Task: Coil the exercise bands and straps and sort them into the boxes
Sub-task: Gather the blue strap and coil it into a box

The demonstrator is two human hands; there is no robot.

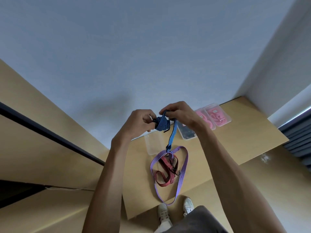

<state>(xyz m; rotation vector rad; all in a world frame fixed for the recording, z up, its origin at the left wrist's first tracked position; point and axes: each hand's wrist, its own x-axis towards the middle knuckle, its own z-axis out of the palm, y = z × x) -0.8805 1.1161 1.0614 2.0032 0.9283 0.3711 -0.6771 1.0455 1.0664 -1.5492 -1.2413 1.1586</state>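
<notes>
A blue striped strap (162, 123) is partly coiled and held up above the wooden table (244, 132). My left hand (139, 122) grips the coiled bundle. My right hand (180, 111) pinches the strap just above the coil. The strap's loose tail hangs down to a dark end piece (168, 147). On the table below lie a purple strap (182, 172) in a wide loop and a red striped strap (165, 172) tangled inside it. An empty clear box (154, 143) sits beneath my hands.
A clear box with dark contents (187, 132) stands right of the empty one. Two clear boxes holding pink bands (217, 116) sit at the table's far right. A grey wall rises behind. My shoes (175, 211) show below the table's front edge.
</notes>
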